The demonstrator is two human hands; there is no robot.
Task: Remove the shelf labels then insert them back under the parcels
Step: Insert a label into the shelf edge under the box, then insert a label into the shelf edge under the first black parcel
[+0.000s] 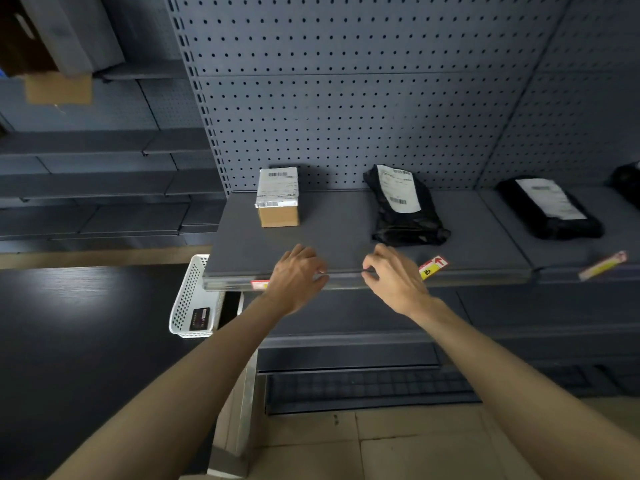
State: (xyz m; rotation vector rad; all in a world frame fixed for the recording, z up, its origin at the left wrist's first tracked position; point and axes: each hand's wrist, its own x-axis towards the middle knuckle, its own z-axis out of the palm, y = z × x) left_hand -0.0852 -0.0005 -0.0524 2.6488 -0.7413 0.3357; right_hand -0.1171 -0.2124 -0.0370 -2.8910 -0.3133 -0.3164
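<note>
Your forearms came in from the bottom edge, both hands at the front lip of the shelf (346, 244). Left hand (298, 277) lay palm-down over the clear label rail (228, 284), fingers loosely together, clamped on nothing I could see. A red label (259, 285) sat in the rail just off its wrist side. Right hand (394, 275) had thumb and forefinger pinched at the rail edge; whether they held a label, can't tell, too blurred.

Just past your right knuckles, a yellow-and-red label (433, 267) stuck up tilted out of the rail. Further right, well apart, another yellow label (604, 265) lay skewed on the next shelf's edge.

My read: you were working a label along or out of the rail. Best done by pinching low at the label's edge, sliding along the channel rather than pulling outward, left hand steadying the rail.

Beyond your fingers: cardboard box (278, 199) ahead of the left hand, black poly parcel (405, 209) ahead of the right, another black parcel (550, 209) further right.

White mesh basket (188, 299) hung left of your left wrist, holding one dark card-like item (201, 319); nothing else visible inside.
</note>
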